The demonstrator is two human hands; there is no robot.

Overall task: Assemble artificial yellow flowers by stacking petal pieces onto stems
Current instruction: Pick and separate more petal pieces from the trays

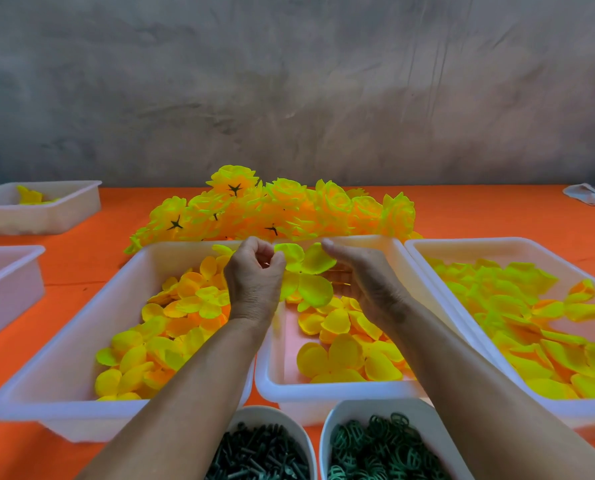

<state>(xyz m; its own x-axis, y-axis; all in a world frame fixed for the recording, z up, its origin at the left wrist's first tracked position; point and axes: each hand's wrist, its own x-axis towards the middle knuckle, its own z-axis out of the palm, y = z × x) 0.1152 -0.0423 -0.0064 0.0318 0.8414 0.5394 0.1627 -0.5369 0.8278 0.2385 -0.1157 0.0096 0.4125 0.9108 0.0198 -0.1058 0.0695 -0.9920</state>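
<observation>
We hold a yellow petal piece [306,271] between both hands above the middle tray [337,389]: our left hand [254,282] curls at its left edge, our right hand [361,275] cups it from the right. Loose petals fill the left tray [60,344] and right tray [496,245]. Finished flowers [275,209] are heaped on the orange table [81,268] behind. Two near bowls hold green stems [258,452] and green rings [379,445].

Five white rectangular plastic trays [64,393] sit on the orange desk [81,271]; three hold loose yellow fabric petal pieces [344,355]. Two white oval bowls [334,420] hold dark green plastic parts.
</observation>
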